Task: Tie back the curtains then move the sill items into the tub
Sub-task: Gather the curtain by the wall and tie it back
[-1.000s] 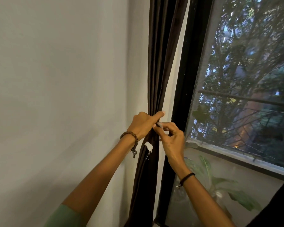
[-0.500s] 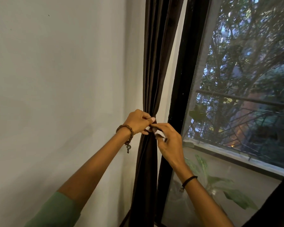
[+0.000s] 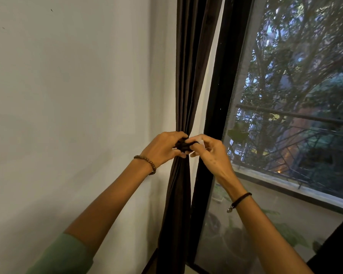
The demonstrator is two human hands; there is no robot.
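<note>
Curtain point(image 3: 188, 76): dark brown, gathered into one narrow column, running from 12 o'clock down to 6 o'clock, a little right of centre. Pinched to a waist just below centre.

Tie band point(image 3: 183, 145): dark, bunched at that waist, lying directly between the two hands. Cannot tell whether it is knotted.

Left hand point(image 3: 162, 147): at the 9 o'clock side of the waist, fingers curled tight round the band and the gathered cloth. Beaded bracelet point(image 3: 147, 163) on the wrist, green sleeve point(image 3: 63, 256) at 7 o'clock.

Right hand point(image 3: 210, 153): at the 3 o'clock side, touching the left at the fingertips. Thumb and forefinger pinch the band's end; a small white tag point(image 3: 201, 142) shows at the fingertips. Black wristband point(image 3: 241, 198).

Surroundings: plain pale wall point(image 3: 67, 95) fills the 9 o'clock half. Black window frame point(image 3: 218, 95) stands just beside the curtain at 1 o'clock. Trees and a railing show through the glass at 3 o'clock. Sill point(image 3: 285, 186) slopes toward 4 o'clock; green leaves point(image 3: 289, 234) below it at 5 o'clock.
</note>
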